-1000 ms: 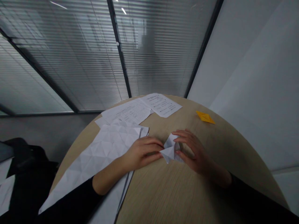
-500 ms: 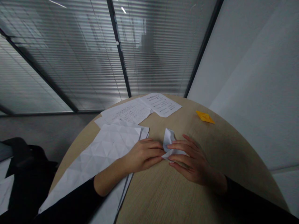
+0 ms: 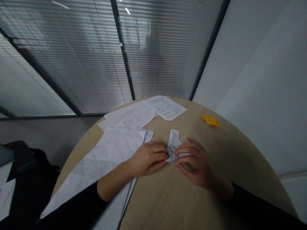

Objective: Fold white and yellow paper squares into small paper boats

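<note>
A small folded piece of white paper lies between my hands over the wooden table, one flap pointing away from me. My left hand pinches its left corner, fingers pressed together. From the right, my right hand grips the near right part between thumb and fingers, covering some of the folds. Under my left forearm spreads a large creased sheet of white paper, with more sheets beneath it.
Printed sheets lie at the table's far edge. A yellow folded paper piece rests at the far right. Glass panels with blinds stand beyond, a white wall on the right. A dark chair is at left.
My right fingers have drawn closer together on the folded paper. Its upright flap now looks flatter and points more squarely away. My left hand has hardly moved.
</note>
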`<action>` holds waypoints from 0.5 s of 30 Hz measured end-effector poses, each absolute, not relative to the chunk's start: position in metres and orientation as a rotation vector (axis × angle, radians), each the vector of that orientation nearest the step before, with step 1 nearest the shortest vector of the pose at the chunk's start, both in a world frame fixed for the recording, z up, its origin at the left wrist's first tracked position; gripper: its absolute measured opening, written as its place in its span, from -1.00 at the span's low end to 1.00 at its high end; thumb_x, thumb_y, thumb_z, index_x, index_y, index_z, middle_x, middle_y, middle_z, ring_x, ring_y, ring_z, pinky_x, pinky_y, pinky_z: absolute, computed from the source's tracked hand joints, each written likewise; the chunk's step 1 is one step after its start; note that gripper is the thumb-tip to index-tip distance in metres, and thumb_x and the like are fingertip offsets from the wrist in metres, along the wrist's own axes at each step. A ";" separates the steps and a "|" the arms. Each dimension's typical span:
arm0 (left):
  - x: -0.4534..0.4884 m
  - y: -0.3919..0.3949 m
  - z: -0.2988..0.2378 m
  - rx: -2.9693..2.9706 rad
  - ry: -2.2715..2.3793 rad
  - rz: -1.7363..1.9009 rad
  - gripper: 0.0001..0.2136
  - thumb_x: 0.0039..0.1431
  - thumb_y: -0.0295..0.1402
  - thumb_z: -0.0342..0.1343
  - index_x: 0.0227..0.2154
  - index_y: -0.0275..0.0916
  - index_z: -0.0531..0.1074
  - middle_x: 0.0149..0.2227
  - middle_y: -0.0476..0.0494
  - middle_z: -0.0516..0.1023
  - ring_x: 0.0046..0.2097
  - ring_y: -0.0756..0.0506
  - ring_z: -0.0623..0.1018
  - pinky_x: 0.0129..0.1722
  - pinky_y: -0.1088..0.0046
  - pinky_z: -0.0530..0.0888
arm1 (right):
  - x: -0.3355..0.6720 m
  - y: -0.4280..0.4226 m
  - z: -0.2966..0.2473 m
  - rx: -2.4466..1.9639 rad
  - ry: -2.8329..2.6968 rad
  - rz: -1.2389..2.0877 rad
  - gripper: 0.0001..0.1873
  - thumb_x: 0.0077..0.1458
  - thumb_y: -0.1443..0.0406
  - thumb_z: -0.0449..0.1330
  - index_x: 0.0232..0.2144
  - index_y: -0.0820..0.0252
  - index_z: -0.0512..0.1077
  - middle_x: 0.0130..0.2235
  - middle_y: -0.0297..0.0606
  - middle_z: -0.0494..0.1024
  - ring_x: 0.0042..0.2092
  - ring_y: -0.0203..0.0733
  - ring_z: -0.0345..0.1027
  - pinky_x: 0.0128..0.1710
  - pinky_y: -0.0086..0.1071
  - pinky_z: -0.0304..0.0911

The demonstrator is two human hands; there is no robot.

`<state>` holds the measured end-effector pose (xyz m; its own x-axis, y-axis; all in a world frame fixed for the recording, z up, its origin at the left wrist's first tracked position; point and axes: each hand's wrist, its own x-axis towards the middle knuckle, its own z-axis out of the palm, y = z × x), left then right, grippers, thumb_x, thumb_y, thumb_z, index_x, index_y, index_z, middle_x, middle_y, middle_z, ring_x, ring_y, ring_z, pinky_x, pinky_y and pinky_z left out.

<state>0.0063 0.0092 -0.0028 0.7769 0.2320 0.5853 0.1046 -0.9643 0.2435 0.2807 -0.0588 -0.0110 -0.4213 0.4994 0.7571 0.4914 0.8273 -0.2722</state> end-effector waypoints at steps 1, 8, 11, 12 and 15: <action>0.006 0.009 -0.002 2.776 0.272 0.951 -0.87 0.63 -0.35 0.15 -0.02 -0.20 0.59 -0.06 -0.17 0.77 -0.05 -0.17 0.72 -0.01 0.23 0.60 | 0.280 -0.059 -0.011 -0.725 -2.079 0.007 -0.80 0.37 0.43 0.38 -0.13 -0.01 0.54 0.00 -0.33 0.79 0.11 -0.14 0.66 0.58 -0.03 0.15; 0.006 0.009 -0.001 2.817 0.336 0.930 -0.86 0.63 -0.35 0.13 0.00 -0.21 0.59 -0.06 -0.17 0.76 -0.06 -0.16 0.73 -0.02 0.22 0.61 | 0.279 -0.059 -0.014 -0.735 -2.050 0.081 -0.81 0.38 0.41 0.39 -0.13 -0.02 0.55 0.01 -0.31 0.78 0.09 -0.12 0.69 0.55 0.05 0.20; 0.006 0.010 -0.002 2.825 0.329 0.934 -0.86 0.63 -0.36 0.12 -0.02 -0.20 0.59 -0.05 -0.16 0.77 -0.05 -0.16 0.73 0.01 0.22 0.61 | 0.278 -0.060 -0.013 -0.752 -2.034 0.109 -0.80 0.37 0.42 0.39 -0.13 -0.03 0.54 0.00 -0.31 0.78 0.06 -0.10 0.71 0.53 0.09 0.25; 0.006 0.010 -0.002 2.826 0.335 0.934 -0.86 0.62 -0.36 0.12 -0.03 -0.19 0.59 -0.06 -0.16 0.77 -0.05 -0.16 0.73 0.01 0.22 0.61 | 0.278 -0.060 -0.013 -0.756 -2.028 0.104 -0.79 0.37 0.43 0.38 -0.12 -0.03 0.54 -0.02 -0.31 0.79 0.03 -0.11 0.71 0.52 0.09 0.27; 0.007 0.009 -0.001 2.816 0.366 0.930 -0.87 0.59 -0.35 0.13 -0.05 -0.18 0.59 -0.09 -0.16 0.75 -0.10 -0.15 0.72 -0.03 0.23 0.60 | 0.274 -0.060 -0.011 -0.765 -2.011 0.046 -0.77 0.37 0.45 0.37 -0.11 -0.03 0.51 -0.12 -0.37 0.79 -0.10 -0.15 0.72 0.48 0.08 0.33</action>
